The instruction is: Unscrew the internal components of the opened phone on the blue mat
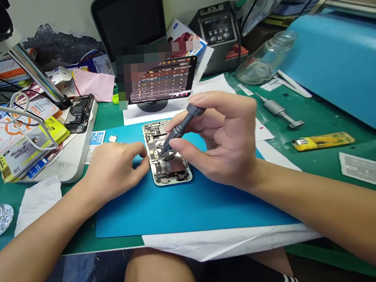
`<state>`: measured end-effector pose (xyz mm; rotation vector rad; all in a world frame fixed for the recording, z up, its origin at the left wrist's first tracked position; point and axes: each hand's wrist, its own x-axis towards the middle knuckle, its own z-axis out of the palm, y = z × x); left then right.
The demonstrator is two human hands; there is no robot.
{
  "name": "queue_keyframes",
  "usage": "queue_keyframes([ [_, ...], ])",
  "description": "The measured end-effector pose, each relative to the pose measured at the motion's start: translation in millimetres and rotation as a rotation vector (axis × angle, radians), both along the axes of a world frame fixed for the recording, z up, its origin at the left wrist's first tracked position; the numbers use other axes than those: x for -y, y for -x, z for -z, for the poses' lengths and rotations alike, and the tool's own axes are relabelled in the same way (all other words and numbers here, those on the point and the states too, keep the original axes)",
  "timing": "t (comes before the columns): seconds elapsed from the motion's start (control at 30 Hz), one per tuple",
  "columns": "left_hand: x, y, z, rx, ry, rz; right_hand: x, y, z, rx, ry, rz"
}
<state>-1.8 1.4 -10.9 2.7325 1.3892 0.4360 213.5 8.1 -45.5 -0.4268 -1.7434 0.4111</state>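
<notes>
1. Head view: the blue mat (193,210) lies along the table's (81,236) near edge, probably as padding.
2. The opened phone (171,177) rests near the mat's far edge, within both hands' reach.
3. The left hand's (112,168) thumb and forefinger curl nearly together at its left rim, seemingly steadying it; I cannot tell whether they pinch.
4. The right hand (230,137) closes its fingertips round a grey screwdriver (183,126), slanted into the phone.

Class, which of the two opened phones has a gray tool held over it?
The pale-rimmed phone on the blue mat; the darker phone rests farther left, on a white base.
</notes>
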Motion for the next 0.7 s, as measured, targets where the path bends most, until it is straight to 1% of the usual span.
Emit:
queue_keyframes([
  [0.07, -2, 0, -2.3, -0.087, 0.012, -0.104, -1, 0, 0.0, 0.0, 0.002, 0.006],
  [0.1, -2, 0, -3.0, -0.123, 0.029, -0.135, -1, 0, 0.0, 0.003, 0.007, 0.012],
  [0.17, -3, 0, -3.5, -0.171, 0.069, -0.162, 0, -1, -0.3, 0.011, 0.016, 0.024],
  [0.27, -3, -1, -3.2, -0.179, 0.109, -0.178, 1, -1, -1.3, 0.023, 0.019, 0.035],
  [0.37, -3, -1, -5.1, -0.139, 0.123, -0.185, 1, -1, -2.7, 0.034, 0.024, 0.05],
  [0.57, -3, 0, -12.0, 0.048, 0.019, -0.201, 4, -1, -4.4, 0.026, 0.071, 0.063],
  [0.63, -2, -1, -11.7, 0.093, 0.025, -0.17, 5, -1, -4.3, 0.013, 0.087, 0.045],
  [0.7, -1, -2, -10.6, 0.09, 0.058, -0.092, 6, -1, -3.8, 0.015, 0.094, 0.018],
])
